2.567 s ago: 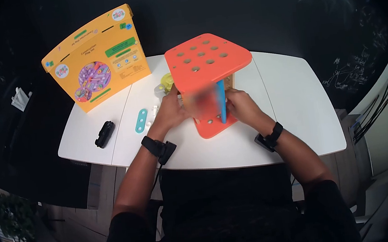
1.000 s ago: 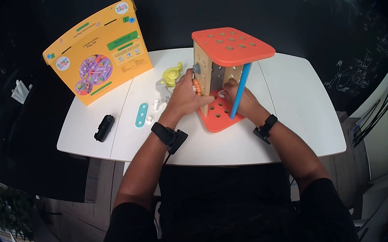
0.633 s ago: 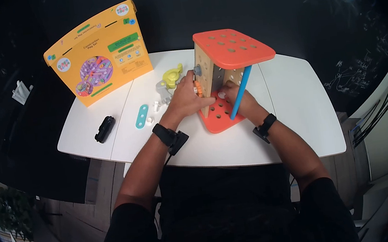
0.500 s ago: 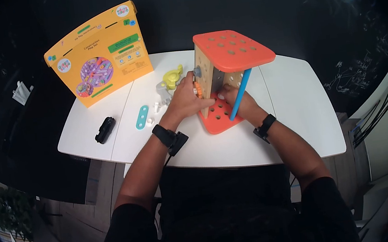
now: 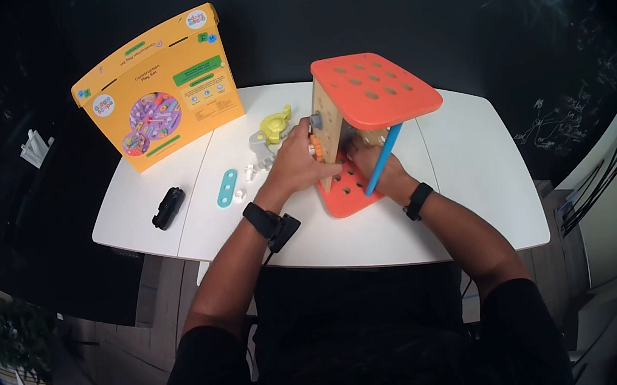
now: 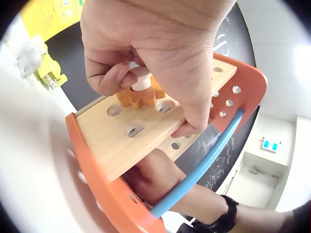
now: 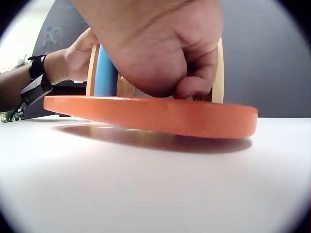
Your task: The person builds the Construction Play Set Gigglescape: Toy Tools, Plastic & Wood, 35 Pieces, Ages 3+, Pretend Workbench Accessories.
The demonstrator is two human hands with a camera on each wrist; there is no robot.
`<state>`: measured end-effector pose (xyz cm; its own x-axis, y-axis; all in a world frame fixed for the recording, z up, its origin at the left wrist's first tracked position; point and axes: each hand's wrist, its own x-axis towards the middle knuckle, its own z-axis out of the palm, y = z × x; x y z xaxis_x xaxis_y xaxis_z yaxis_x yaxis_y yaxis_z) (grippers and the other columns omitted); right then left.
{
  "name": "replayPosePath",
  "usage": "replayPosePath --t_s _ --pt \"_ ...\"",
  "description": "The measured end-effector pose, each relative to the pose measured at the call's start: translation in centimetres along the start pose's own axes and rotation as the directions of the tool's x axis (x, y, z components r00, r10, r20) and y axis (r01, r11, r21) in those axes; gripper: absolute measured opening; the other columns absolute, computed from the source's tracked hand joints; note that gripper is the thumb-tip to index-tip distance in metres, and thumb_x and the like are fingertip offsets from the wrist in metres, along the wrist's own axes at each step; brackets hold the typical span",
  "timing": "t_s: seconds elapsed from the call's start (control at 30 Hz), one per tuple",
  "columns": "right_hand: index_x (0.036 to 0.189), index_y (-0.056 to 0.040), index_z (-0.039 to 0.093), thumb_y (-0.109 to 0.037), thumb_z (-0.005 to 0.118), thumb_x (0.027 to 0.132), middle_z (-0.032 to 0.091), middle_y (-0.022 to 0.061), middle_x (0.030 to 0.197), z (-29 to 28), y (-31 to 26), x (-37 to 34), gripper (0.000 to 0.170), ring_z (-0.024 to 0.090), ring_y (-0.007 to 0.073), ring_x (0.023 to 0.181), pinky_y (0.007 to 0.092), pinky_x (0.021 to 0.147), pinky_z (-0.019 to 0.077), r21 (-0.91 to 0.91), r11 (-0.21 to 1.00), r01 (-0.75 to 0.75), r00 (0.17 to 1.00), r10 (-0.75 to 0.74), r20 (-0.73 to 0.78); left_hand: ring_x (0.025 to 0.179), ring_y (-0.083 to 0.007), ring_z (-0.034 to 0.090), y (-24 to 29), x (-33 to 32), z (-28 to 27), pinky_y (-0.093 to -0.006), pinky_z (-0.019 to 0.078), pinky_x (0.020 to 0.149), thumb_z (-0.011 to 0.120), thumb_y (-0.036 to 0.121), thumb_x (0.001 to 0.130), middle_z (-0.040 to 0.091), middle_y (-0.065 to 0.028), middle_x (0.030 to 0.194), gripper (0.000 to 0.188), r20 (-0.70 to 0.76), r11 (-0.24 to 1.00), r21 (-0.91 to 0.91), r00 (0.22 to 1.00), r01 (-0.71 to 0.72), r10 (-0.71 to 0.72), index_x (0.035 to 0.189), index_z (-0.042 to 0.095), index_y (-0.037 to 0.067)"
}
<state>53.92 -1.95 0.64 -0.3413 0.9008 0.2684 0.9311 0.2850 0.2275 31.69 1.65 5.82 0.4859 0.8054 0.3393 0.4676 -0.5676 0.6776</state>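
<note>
A toy workbench with an orange perforated top (image 5: pixel 380 87), orange base (image 5: pixel 343 196), wooden side panels and a blue rod (image 5: pixel 383 159) stands tilted, part of its base raised off the table. My left hand (image 5: pixel 295 161) grips the left wooden panel (image 6: pixel 131 128). Its curled fingers are on a white bolt (image 6: pixel 141 80) through an orange gear (image 6: pixel 146 94), and its thumb lies over the panel's edge. My right hand (image 5: pixel 380 165) reaches inside behind the rod, fingers curled near the base (image 7: pixel 160 114); its white nut, seen earlier, is mostly hidden now.
A grey bolt head (image 5: pixel 316 121) sticks out of the left panel. Left of the workbench lie a yellow-green piece (image 5: pixel 275 125), a teal strip (image 5: pixel 227 188), a white bolt (image 5: pixel 250 172) and a white nut (image 5: pixel 240 195). Farther left are a black device (image 5: pixel 168 208) and a yellow box (image 5: pixel 160 95).
The workbench was turned rightward, opening its inside to view, and now tips slightly toward me. My left hand came onto the gear side. My right hand moved in with a white nut, deeper now.
</note>
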Motion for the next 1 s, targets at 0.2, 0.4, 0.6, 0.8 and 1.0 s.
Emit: replayPosePath --t_s 0.2,0.4,0.6,0.8,1.0 --pt "0.122 -0.0026 0.062 -0.003 0.056 0.094 0.064 0.0151 0.131 0.5 -0.3 -0.1 0.029 0.063 0.0244 0.128 0.0317 0.102 0.0555 -0.035 0.999 -0.008 1.000 0.008 -0.009 0.132 -0.0398 0.058 0.5 -0.3 -0.2 -0.0434 0.0488 0.110 0.091 0.036 0.061 0.059 -0.0246 0.139 0.108 0.020 1.000 0.013 0.999 0.028 -0.028 0.149 0.041 -0.003" --pt "0.130 -0.0025 0.062 -0.008 0.057 0.097 0.063 0.0177 0.133 -0.4 2.0 -0.2 0.034 0.063 0.0268 0.128 0.0355 0.096 0.0591 0.308 0.951 -0.011 0.996 -0.018 0.089 0.129 -0.0412 0.056 0.4 -0.1 0.2 -0.0465 0.0483 0.108 0.091 0.034 0.061 0.060 -0.0255 0.131 0.099 -0.028 0.997 0.070 0.999 0.021 -0.019 0.140 0.045 -0.003" --pt "0.137 -0.0013 0.061 -0.008 0.057 0.100 0.065 0.0130 0.125 -4.1 4.6 -3.1 0.037 0.069 0.0228 0.111 0.0367 0.087 0.0618 0.942 0.164 -0.293 0.956 0.037 0.291 0.124 -0.0369 0.058 -0.5 0.0 1.4 -0.0437 0.0497 0.107 0.094 0.029 0.060 0.062 -0.0228 0.126 0.098 -0.094 0.996 -0.087 0.995 0.002 -0.010 0.139 0.045 -0.004" --pt "0.135 -0.0029 0.063 -0.002 0.048 0.095 0.068 0.0133 0.120 -8.8 10.3 -7.0 0.042 0.070 0.0225 0.102 0.0371 0.084 0.0611 0.888 0.106 -0.446 0.865 0.305 0.398 0.124 -0.0318 0.058 -0.8 -0.1 2.2 -0.0408 0.0496 0.106 0.096 0.025 0.061 0.056 -0.0220 0.129 0.103 -0.149 0.963 -0.262 0.989 -0.054 0.015 0.141 0.038 -0.004" --pt "0.149 -0.0100 0.051 -0.069 0.041 0.105 0.060 0.0169 0.134 -14.6 7.0 -8.1 0.075 0.062 0.0237 0.115 0.0390 0.087 0.0578 0.965 0.090 -0.247 0.791 0.593 0.147 0.128 -0.0339 0.049 0.6 -0.1 1.5 -0.0446 0.0454 0.109 0.094 0.022 0.062 0.048 -0.0204 0.134 0.101 -0.300 0.976 -0.142 0.947 -0.165 0.116 0.143 0.036 -0.001"
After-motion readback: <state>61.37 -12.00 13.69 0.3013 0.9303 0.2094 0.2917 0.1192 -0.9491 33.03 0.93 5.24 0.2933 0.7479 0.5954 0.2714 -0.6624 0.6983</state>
